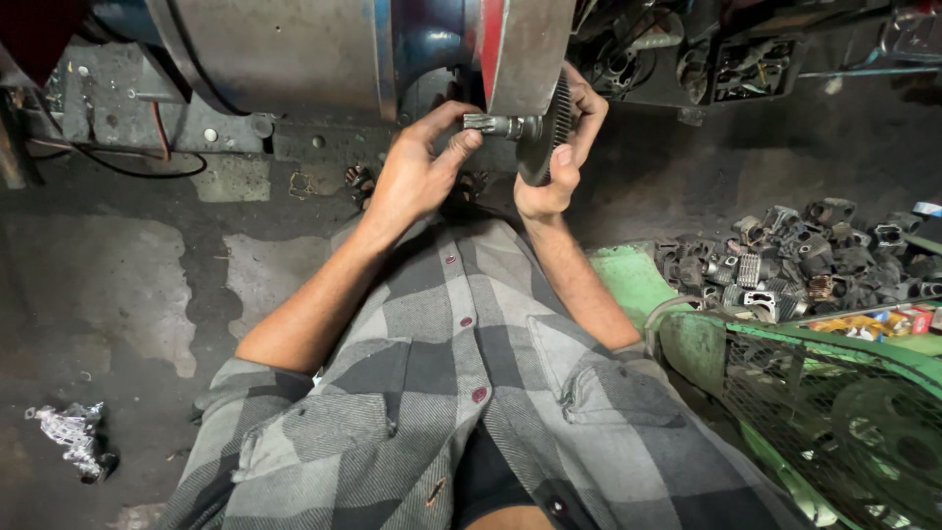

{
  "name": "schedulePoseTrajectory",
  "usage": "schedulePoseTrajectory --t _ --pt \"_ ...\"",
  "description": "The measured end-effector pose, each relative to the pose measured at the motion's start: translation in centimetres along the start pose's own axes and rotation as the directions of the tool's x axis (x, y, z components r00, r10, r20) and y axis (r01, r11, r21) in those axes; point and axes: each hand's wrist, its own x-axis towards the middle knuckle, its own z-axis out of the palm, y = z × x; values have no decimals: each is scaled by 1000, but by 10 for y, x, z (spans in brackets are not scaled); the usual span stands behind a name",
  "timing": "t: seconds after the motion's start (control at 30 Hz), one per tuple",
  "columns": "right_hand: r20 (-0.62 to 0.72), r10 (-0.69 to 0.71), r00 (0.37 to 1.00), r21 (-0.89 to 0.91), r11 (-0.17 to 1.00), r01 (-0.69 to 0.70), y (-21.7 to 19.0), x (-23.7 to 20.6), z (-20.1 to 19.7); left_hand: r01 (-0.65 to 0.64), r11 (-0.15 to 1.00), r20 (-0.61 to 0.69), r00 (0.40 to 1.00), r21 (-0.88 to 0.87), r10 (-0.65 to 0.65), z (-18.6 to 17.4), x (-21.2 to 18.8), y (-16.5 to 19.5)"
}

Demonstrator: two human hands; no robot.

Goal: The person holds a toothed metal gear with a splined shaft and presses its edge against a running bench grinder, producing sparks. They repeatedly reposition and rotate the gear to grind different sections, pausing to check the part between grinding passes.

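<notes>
Grey checked shirt [461,393] fills the foreground. Beyond it, the left hand [412,172] pinches the shaft [498,125] of a toothed gear [551,128]. Right hand [564,147] is clamped around the gear's rim, beside the grinding machine [373,49].

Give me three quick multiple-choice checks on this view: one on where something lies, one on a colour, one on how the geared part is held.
1. Where is the heap of dark metal parts?
A. On the person's right
B. On the person's left
C. On the lap

2. What colour is the wire-mesh guard?
A. Red
B. Green
C. Yellow

3. How is the gear with shaft held?
A. Lying on the floor
B. In the left hand only
C. In both hands

Answers:
1. A, it lies at the picture's right edge, past the right forearm.
2. B, its frame is painted green.
3. C, the left hand pinches the shaft and the right hand wraps the toothed disc.
</notes>
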Motion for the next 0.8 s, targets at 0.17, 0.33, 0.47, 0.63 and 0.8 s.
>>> schedulePoseTrajectory --t 0.17,0.33,0.47,0.63,0.8 --pt "15 -21 1000 -27 999 21 0 1 2 24 999 3 1000 -43 -24 0 1 3" --pt "4 -12 1000 -42 999 12 2 1 1 6 1000 -24 1000 2 -6 -1 0 6" --pt "10 -16 1000 -29 999 17 4 2 1 58 998 -25 998 17 -58 0 0 4" --pt "-3 -19 1000 -29 999 18 5 0 2 103 990 -17 994 -94 -105 3 0 -3" --pt "-36 53 998 -32 998 -55 5 -3 -2 82 997 -62 995 10 -82 4 1 -8"
